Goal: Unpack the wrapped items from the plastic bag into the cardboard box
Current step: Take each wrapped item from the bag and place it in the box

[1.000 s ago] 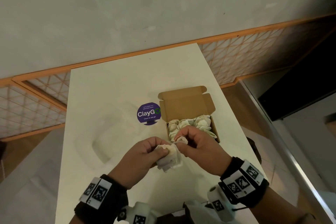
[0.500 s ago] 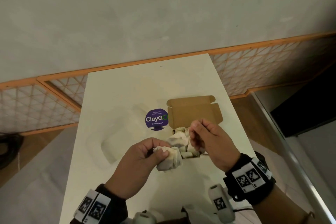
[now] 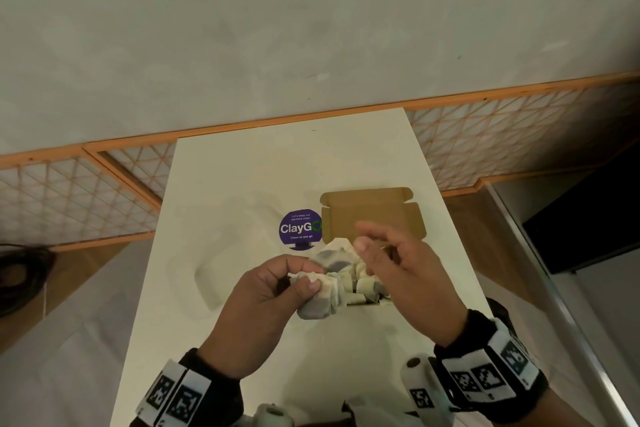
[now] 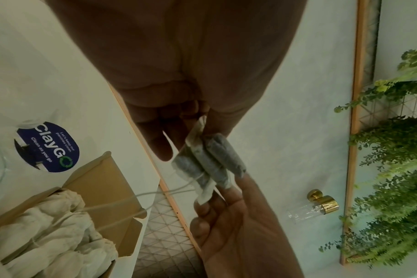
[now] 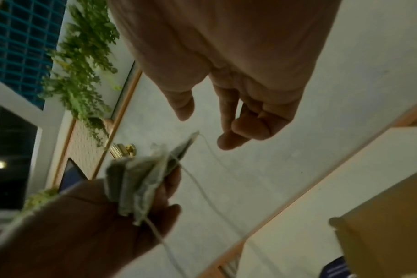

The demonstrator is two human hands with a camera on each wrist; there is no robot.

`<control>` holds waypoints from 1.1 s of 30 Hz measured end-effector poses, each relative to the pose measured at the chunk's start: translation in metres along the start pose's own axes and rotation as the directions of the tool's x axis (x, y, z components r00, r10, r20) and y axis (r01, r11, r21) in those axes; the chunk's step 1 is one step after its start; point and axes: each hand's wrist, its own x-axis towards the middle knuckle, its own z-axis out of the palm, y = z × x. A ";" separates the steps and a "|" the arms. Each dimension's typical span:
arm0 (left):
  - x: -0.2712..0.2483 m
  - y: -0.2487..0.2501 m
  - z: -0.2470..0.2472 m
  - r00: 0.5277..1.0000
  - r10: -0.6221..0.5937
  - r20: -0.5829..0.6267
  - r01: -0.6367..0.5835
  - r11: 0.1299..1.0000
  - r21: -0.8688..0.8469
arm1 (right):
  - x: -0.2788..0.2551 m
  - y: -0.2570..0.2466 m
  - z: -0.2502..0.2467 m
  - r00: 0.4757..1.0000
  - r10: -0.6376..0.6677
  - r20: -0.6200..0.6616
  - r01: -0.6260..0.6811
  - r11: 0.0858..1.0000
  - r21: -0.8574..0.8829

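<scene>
My left hand (image 3: 306, 274) pinches a bundle of small paper-wrapped sachets (image 3: 322, 302) between thumb and fingers, just in front of the cardboard box (image 3: 370, 215). The left wrist view shows the bundle (image 4: 210, 161) as a few grey rolls with thin strings trailing toward the box (image 4: 102, 180). Several pale wrapped items (image 4: 48, 235) fill the box, whose lid stands open. My right hand (image 3: 367, 237) hovers over the box with thumb and forefinger spread, holding nothing. In the right wrist view that hand (image 5: 206, 127) is apart from the bundle (image 5: 136, 180).
A clear plastic bag (image 3: 214, 274), hard to make out, lies flat on the white table (image 3: 277, 177) left of a round purple sticker (image 3: 299, 229). The table's right edge runs close beside the box. An orange-framed lattice rail stands behind the table.
My right hand has come off the bundle, moved over the box and spread its fingers. The left hand keeps its pinch on the sachets. The head view has tilted.
</scene>
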 end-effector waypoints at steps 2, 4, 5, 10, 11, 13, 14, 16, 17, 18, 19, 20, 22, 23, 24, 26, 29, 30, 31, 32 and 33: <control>0.002 0.001 0.003 1.000 0.012 0.000 -0.012 1.000 -0.021 | 0.000 -0.009 0.004 0.994 0.006 0.107 -0.014 0.997 0.074; 0.005 0.002 0.005 1.000 0.026 -0.001 -0.026 1.000 -0.014 | 0.003 -0.013 0.009 0.990 0.036 0.137 -0.063 0.977 0.204; 0.006 0.001 0.006 0.999 0.033 -0.007 -0.033 0.999 0.003 | 0.005 -0.014 0.010 0.990 0.049 0.135 -0.081 0.966 0.244; 0.008 0.000 0.006 0.996 0.084 -0.043 -0.079 0.992 0.096 | 0.015 -0.016 0.010 0.997 -0.040 0.061 0.032 0.991 0.131; 0.007 -0.001 0.005 0.993 0.106 -0.053 -0.096 0.982 0.166 | 0.018 -0.016 0.008 0.996 -0.075 0.048 0.072 0.995 0.071; 0.006 -0.002 0.005 0.989 0.130 -0.070 -0.104 0.948 0.301 | 0.021 -0.015 0.005 0.990 -0.129 0.064 0.132 0.990 -0.049; 0.006 -0.002 0.006 0.988 0.136 -0.070 -0.102 0.928 0.357 | 0.022 -0.014 0.004 0.985 -0.149 0.082 0.157 0.982 -0.103; 0.006 -0.002 0.007 0.987 0.155 -0.051 -0.121 0.905 0.408 | 0.022 -0.010 0.004 0.975 -0.188 0.121 0.208 0.961 -0.181; 0.007 -0.002 0.008 0.986 0.164 -0.041 -0.133 0.903 0.409 | 0.022 -0.008 0.005 0.968 -0.201 0.149 0.228 0.954 -0.193; 0.009 -0.002 0.008 0.984 0.176 -0.038 -0.145 0.899 0.414 | 0.021 -0.006 0.007 0.962 -0.204 0.178 0.238 0.952 -0.195; 0.010 -0.003 0.008 0.983 0.182 -0.037 -0.151 0.896 0.417 | 0.019 -0.005 0.009 0.958 -0.200 0.205 0.240 0.952 -0.192; 0.012 -0.004 0.009 0.982 0.185 -0.040 -0.152 0.897 0.415 | 0.018 -0.004 0.010 0.956 -0.192 0.222 0.235 0.954 -0.188; 0.014 -0.006 0.011 0.983 0.176 -0.057 -0.140 0.909 0.393 | 0.016 -0.002 0.011 0.957 -0.186 0.224 0.227 0.958 -0.173; 0.016 -0.007 0.011 0.982 0.174 -0.068 -0.135 0.914 0.383 | 0.016 0.000 0.011 0.957 -0.186 0.222 0.224 0.960 -0.166; 0.017 -0.008 0.012 0.982 0.172 -0.079 -0.131 0.917 0.377 | 0.015 0.001 0.011 0.957 -0.184 0.226 0.223 0.961 -0.161; 0.018 -0.009 0.013 0.980 0.173 -0.099 -0.127 0.924 0.360 | 0.015 0.002 0.010 0.952 -0.175 0.252 0.219 0.963 -0.158; 0.019 -0.011 0.013 0.981 0.161 -0.108 -0.119 0.941 0.317 | 0.014 0.001 0.010 0.941 -0.166 0.293 0.215 0.966 -0.142; 0.020 -0.013 0.013 0.982 0.151 -0.109 -0.113 0.949 0.293 | 0.015 0.002 0.009 0.940 -0.156 0.304 0.205 0.969 -0.137; 0.020 -0.013 0.013 0.984 0.141 -0.112 -0.107 0.958 0.267 | 0.015 0.003 0.009 0.939 -0.144 0.313 0.192 0.973 -0.128; 0.020 -0.014 0.013 0.984 0.136 -0.119 -0.104 0.965 0.241 | 0.015 0.003 0.009 0.937 -0.136 0.322 0.182 0.976 -0.117; 0.020 -0.013 0.014 0.982 0.138 -0.130 -0.108 0.970 0.217 | 0.015 0.003 0.009 0.934 -0.131 0.333 0.174 0.979 -0.105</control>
